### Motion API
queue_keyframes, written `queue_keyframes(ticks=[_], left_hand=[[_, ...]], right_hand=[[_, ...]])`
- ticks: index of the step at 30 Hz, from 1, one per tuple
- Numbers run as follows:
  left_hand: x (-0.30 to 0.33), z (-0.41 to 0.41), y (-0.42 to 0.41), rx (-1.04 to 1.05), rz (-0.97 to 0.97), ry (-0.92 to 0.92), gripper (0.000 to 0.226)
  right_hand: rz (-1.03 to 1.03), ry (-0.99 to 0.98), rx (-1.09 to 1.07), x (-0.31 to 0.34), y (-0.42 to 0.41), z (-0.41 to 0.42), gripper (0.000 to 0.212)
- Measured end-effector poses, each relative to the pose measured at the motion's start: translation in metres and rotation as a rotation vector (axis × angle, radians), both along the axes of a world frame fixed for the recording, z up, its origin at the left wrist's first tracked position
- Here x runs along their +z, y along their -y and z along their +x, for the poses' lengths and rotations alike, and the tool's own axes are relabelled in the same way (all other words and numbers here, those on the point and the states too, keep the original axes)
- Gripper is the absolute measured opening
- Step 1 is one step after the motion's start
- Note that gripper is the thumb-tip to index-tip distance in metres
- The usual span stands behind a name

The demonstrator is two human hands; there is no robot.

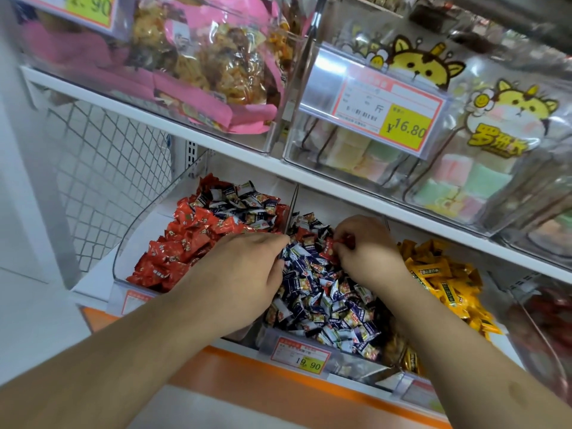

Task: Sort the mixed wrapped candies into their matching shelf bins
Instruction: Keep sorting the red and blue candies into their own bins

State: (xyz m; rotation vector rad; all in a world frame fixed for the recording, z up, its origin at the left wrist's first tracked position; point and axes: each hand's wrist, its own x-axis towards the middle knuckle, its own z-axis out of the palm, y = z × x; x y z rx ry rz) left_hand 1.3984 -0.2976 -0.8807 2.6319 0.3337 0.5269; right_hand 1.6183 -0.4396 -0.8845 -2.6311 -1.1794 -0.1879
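Note:
Three clear bins line the lower shelf. The left bin (123, 243) holds red wrapped candies (173, 252) with several navy ones (238, 196) piled at its back. In the middle bin (272, 339) lie navy candies (322, 292) with a few red ones mixed in near the back. The right bin holds yellow candies (445, 274). My right hand (368, 243) pinches a red candy (343, 241) above the middle bin's back. My left hand (244, 270) lies palm down over the divider between the left and middle bins, its fingertips hidden among the navy candies.
An upper shelf (216, 144) overhangs the bins, carrying clear boxes of pink snack bags (216, 72) and pastel marshmallow packs (464, 181). Price tags (300, 357) clip to the bin fronts. A white wire mesh panel (102, 168) stands at the left.

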Motion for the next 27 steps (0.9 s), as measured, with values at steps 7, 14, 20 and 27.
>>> queue_keyframes(ticks=[7,14,20,27], left_hand=[[0.008,-0.002,0.001,0.01,-0.082,0.079,0.047],[0.019,-0.005,0.004,0.021,-0.398,0.187,0.015],[0.026,-0.023,-0.028,0.263,-0.27,0.181,0.013],[0.019,-0.033,-0.048,0.388,-0.16,0.068,0.032]], right_hand=[[0.444,-0.334,-0.023,0.029,0.025,-0.06,0.007],[0.572,-0.645,0.177,0.041,0.014,-0.105,0.007],[0.565,-0.619,0.039,0.03,0.005,-0.1,0.011],[0.508,-0.6,0.144,0.035,-0.033,-0.116,0.026]])
